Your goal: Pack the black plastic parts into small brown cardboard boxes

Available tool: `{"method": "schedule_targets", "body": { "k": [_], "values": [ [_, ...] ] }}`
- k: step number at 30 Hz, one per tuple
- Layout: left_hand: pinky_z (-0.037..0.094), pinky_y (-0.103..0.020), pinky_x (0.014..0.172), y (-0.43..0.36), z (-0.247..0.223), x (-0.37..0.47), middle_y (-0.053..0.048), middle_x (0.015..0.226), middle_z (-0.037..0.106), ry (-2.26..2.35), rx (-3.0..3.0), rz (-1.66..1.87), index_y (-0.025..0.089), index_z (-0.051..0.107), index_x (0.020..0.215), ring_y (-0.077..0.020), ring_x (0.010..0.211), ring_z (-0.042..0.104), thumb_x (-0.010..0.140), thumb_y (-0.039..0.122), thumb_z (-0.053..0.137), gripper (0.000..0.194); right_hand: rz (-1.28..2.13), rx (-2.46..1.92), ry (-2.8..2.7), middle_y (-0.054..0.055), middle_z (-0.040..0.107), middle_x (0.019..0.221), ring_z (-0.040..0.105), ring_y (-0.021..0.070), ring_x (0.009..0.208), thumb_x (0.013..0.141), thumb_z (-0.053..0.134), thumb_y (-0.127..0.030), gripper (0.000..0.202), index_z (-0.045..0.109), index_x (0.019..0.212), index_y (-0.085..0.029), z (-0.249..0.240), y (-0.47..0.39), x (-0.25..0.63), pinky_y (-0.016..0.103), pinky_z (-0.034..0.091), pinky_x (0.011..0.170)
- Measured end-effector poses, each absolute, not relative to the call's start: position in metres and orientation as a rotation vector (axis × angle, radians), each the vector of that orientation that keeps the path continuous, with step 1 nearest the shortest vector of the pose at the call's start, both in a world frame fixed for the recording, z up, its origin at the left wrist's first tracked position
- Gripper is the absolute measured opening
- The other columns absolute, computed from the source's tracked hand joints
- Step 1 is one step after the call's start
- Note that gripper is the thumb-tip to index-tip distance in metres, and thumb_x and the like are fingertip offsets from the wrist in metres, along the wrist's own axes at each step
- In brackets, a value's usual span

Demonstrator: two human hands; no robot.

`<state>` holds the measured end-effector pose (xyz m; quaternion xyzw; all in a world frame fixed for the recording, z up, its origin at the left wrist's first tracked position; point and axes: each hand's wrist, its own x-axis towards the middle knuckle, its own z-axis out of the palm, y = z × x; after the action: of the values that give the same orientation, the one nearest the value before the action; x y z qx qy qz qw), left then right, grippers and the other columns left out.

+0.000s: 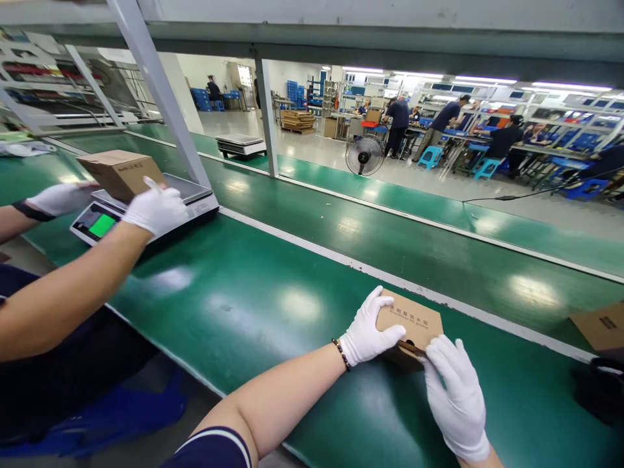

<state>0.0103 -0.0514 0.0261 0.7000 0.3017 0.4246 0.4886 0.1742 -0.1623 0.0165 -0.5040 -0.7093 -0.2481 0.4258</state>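
Note:
A small brown cardboard box [414, 313] with printing on its lid, including the words "Brushless DC Pump", is on the green work surface in front of me. My left hand [373, 329], in a white glove, grips its left side, thumb along the near edge and fingers over the far left corner. At the near right corner, my white-gloved right hand [455, 393] has its fingers and thumb against the lid's edge. A dark gap shows under the front of the lid, so it is not fully closed. The contents are hidden.
Left of me, a co-worker's gloved hands [155, 207] are at another cardboard box [121, 174] on a digital scale [195, 193]. A further box [602, 325] lies at the right edge. A metal post [266, 117] and overhead shelf [341, 26] frame the bench.

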Motion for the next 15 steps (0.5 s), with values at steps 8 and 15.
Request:
{"method": "schedule_targets", "body": {
  "k": [8, 15],
  "values": [
    [0.025, -0.049, 0.116, -0.047, 0.022, 0.012, -0.018, 0.152, 0.024, 0.686, 1.695, 1.035, 0.017, 0.046, 0.132, -0.0320, 0.140, 0.028, 0.068, 0.030, 0.074, 0.070, -0.579, -1.230, -1.733, 0.007, 0.065, 0.104, 0.060, 0.0244, 0.110, 0.077, 0.064, 0.000, 0.040, 0.058, 0.112, -0.019, 0.006, -0.160, 0.177, 0.061, 0.039, 0.103],
    [0.026, -0.048, 0.116, -0.041, 0.019, 0.011, -0.015, 0.146, 0.033, 0.638, 1.694, 1.060, 0.018, 0.047, 0.130, -0.0303, 0.137, 0.033, 0.070, 0.029, 0.073, 0.066, -0.704, -1.228, -1.912, 0.011, 0.061, 0.110, 0.060, 0.0239, 0.105, 0.081, 0.061, -0.005, 0.043, 0.052, 0.121, -0.019, 0.015, -0.157, 0.164, 0.058, 0.043, 0.099]
  ]
}}
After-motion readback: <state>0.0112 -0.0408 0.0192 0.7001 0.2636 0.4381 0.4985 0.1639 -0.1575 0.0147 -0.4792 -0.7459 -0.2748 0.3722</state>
